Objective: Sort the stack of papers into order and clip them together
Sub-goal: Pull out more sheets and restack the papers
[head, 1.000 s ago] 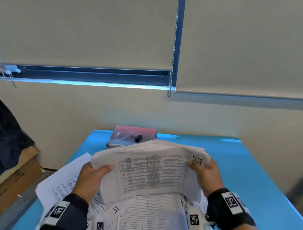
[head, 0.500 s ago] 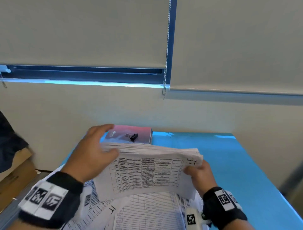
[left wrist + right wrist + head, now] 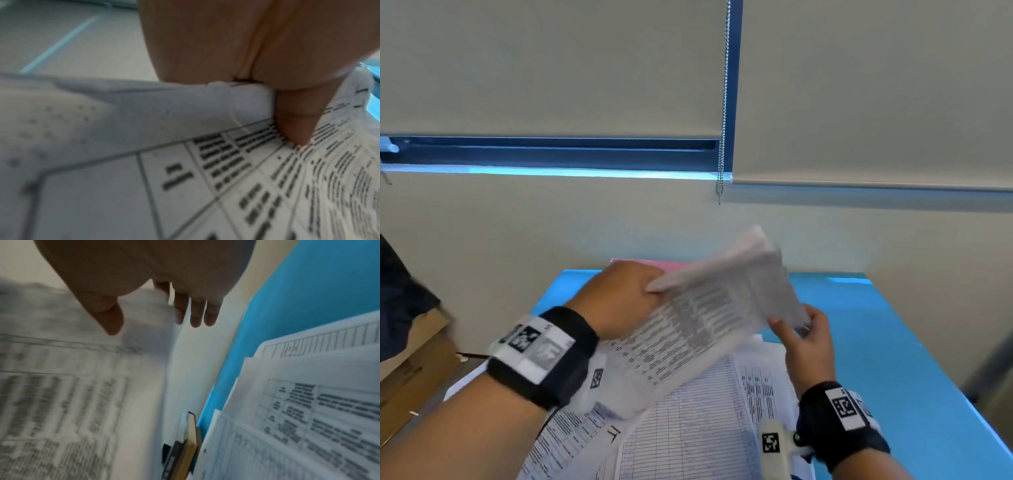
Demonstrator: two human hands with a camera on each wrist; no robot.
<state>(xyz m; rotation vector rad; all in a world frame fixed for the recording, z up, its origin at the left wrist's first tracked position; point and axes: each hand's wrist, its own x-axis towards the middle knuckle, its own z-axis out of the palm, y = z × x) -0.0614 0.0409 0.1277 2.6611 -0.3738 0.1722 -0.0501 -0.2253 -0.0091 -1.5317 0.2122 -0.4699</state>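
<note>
A thick stack of printed papers (image 3: 715, 308) hangs tilted and motion-blurred above the blue table (image 3: 887, 342). My left hand (image 3: 633, 291) grips its upper left edge; in the left wrist view the thumb (image 3: 296, 123) presses on the top printed sheet (image 3: 205, 186). My right hand (image 3: 803, 330) is at the stack's lower right corner. Its fingers (image 3: 195, 314) are straight, and the stack's blurred edge (image 3: 144, 316) lies between them and the thumb. More loose printed sheets (image 3: 688, 428) lie on the table under the stack. The binder clip is hidden in the head view.
A pink book (image 3: 654, 264) lies at the table's far edge behind my left hand, seen edge-on as the book (image 3: 191, 434) in the right wrist view. A cardboard box (image 3: 410, 370) stands left of the table. The wall is close behind.
My left hand went from the stack's left side over to its far top edge and gripped it. The stack has swung up at its right end. My right hand's fingers have straightened.
</note>
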